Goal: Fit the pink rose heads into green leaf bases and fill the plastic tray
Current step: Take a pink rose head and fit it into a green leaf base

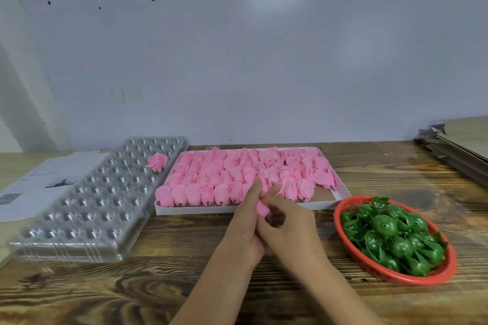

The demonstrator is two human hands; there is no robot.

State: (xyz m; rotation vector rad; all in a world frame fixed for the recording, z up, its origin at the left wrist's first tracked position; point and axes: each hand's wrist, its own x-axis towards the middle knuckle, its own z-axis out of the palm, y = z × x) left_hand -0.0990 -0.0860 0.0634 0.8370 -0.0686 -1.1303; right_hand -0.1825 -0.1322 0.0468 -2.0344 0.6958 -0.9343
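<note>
Two bare hands meet over the dark-grained wooden table (184,266), just in front of the near rim of the shallow white cardboard box (227,209). Your left hand (244,229) and your right hand (290,229) press together, fingers curled, with one small pink rose head (262,208) pinched between them; only its upper petals show above the fingers, and whether a leaf base is already on it cannot be told. Your left index finger points up toward the box. Inside that box, rows of loose pink fabric rose heads (237,174) lie on their sides, packed closely, with bare cardboard showing at the near right corner. Left of the box lies the clear plastic tray with rows of round cells (87,206), long side running away from you; a single finished pink rose with a green base (157,162) sits in a cell near its far right corner, and the other visible cells hold nothing. Right of your hands, an oval red plastic basket (433,276) holds a heap of glossy green plastic leaf bases (390,237). Printed white paper sheets (39,182) lie beyond the tray at far left, partly under it. Flattened brown cardboard sheets (459,145) are stacked at the far right table edge, against the pale wall (237,60).
</note>
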